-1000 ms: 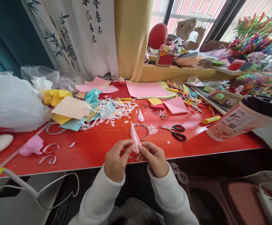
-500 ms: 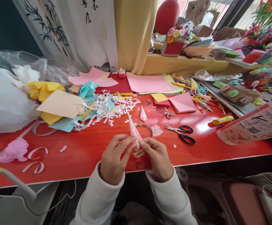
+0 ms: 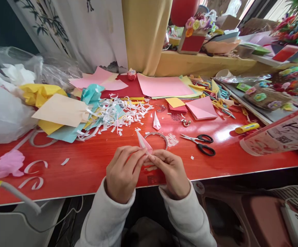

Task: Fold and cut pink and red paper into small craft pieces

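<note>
Between my hands is a folded pink and white paper piece (image 3: 144, 141), narrow and pointed, its tip aimed away from me and a little left. My left hand (image 3: 125, 168) pinches its lower left side between thumb and fingers. From the right, my right hand (image 3: 169, 168) grips the lower end with thumb and fingertips; the bottom of the fold is hidden by the fingers. Just beyond lies a ring-shaped band (image 3: 166, 139) on the red table (image 3: 87, 171). Farther back rests a smaller folded paper cone (image 3: 156, 122) of similar colour.
Black-handled scissors (image 3: 200, 142) lie to the right, near a yellow tube (image 3: 247, 128) and a large pink cup (image 3: 277, 132). White paper strips (image 3: 118, 115) are heaped at back left beside coloured sheets. Pink square paper (image 3: 202, 107) sits at back right. A plastic bag (image 3: 4, 109) stands far left.
The paper piece's tip has swung slightly left and lower, and less of the piece shows above my fingers. Both hands keep hold of it. The camera view has shifted a little.
</note>
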The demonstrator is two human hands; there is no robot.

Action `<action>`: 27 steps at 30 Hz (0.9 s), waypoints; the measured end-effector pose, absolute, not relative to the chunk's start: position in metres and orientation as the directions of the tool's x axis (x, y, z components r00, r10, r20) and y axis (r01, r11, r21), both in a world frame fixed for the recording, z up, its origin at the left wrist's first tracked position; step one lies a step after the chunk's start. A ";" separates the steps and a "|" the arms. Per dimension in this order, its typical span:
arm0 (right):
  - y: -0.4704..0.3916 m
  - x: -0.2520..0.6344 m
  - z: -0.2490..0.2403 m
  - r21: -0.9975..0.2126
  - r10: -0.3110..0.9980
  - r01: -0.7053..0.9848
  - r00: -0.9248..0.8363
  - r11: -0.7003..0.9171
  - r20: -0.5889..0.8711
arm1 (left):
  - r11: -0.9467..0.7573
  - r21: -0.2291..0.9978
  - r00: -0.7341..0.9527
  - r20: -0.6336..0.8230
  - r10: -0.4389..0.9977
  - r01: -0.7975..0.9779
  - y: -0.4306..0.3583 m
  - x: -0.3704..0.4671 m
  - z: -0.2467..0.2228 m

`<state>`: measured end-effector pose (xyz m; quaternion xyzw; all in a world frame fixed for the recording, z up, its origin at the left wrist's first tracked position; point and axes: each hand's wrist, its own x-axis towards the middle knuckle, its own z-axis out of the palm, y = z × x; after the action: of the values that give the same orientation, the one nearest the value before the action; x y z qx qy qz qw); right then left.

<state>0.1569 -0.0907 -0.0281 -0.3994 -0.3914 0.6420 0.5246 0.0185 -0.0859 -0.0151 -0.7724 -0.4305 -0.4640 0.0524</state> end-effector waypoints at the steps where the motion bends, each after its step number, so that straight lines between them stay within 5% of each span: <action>1: -0.091 0.157 -0.028 -0.927 0.987 -0.349 -0.130 -0.135 -0.094 | -0.643 0.323 0.212 0.762 0.612 0.694 -0.086 0.018 -0.016; 13: -0.093 0.154 -0.026 -0.957 0.995 -0.290 -0.096 -0.025 0.003 | -0.676 0.352 0.250 0.740 0.624 0.647 -0.086 0.014 -0.018; 27: -0.095 0.152 -0.026 -0.994 0.996 -0.074 -0.032 0.086 0.089 | -0.670 0.215 0.308 0.762 0.570 0.710 -0.087 0.016 -0.022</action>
<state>0.1519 -0.0954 -0.0263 -0.4501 -0.5117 0.5043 0.5303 0.0164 -0.0869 -0.0216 -0.8046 -0.3979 -0.4334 0.0807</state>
